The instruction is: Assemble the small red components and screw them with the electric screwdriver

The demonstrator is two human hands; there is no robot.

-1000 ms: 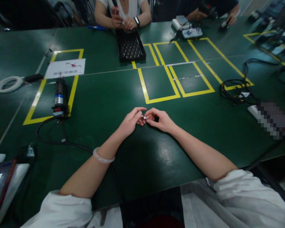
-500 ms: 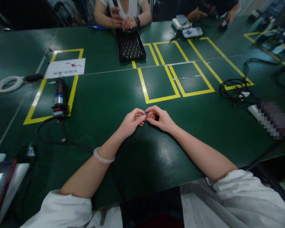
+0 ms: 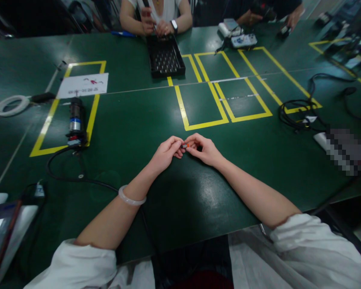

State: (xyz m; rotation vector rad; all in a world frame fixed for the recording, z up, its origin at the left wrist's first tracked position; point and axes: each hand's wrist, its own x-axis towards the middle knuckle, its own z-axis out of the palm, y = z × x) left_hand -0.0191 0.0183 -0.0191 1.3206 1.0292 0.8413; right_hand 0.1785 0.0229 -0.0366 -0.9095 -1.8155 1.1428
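My left hand (image 3: 166,153) and my right hand (image 3: 205,150) meet fingertip to fingertip just above the green table (image 3: 132,132). Between them they pinch a tiny part (image 3: 184,146) with an orange-red end and a grey end. The fingers of both hands are curled closed around it, so most of it is hidden. A pale bangle (image 3: 130,197) sits on my left wrist. Both forearms rest on the table near its front edge.
A dark cylindrical device (image 3: 74,123) with a black cable lies at the left inside yellow tape. A black tray (image 3: 165,57) stands at the far side, where another person's hands (image 3: 156,25) work. Coiled black cables (image 3: 297,114) lie at the right, a white ring (image 3: 9,105) far left.
The hands stayed together in nearly the same spot. The fingertips shifted slightly on the small part, turning it so its orange end shows differently.
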